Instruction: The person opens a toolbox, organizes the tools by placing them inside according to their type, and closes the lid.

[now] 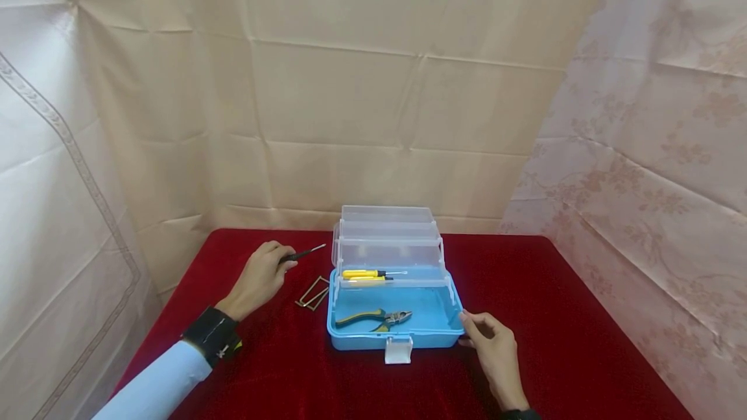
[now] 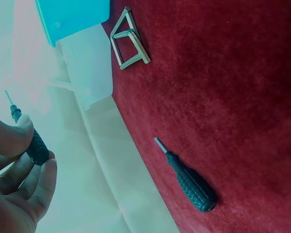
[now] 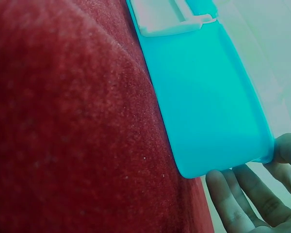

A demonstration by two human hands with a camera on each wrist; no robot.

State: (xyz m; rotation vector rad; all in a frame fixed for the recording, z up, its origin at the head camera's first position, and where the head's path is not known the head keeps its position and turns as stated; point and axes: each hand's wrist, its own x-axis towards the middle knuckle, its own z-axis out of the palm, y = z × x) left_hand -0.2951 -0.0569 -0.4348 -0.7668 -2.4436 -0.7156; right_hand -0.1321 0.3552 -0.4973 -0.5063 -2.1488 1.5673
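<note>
My left hand (image 1: 259,277) holds a small screwdriver (image 1: 302,254) by its black handle, left of the blue toolbox (image 1: 356,341); its thin metal tip points right. The left wrist view shows the thumb and fingers around that handle. Below, another black-handled screwdriver (image 2: 194,189) lies on the red cloth. My right hand (image 1: 495,349) grips the toolbox's front right corner, thumb at the rim and fingertips against the outer wall. Inside the open box lie pliers (image 1: 360,316) with green and yellow handles. Yellow-handled screwdrivers (image 1: 362,273) lie toward the back, at the lowest clear tray.
Clear stepped trays (image 1: 388,253) rise at the back of the toolbox. A white latch (image 1: 399,350) hangs at its front. Left of the box lies a brass-coloured metal frame (image 2: 132,61). Red cloth (image 1: 560,316) covers the table, with beige fabric (image 1: 338,96) hanging behind.
</note>
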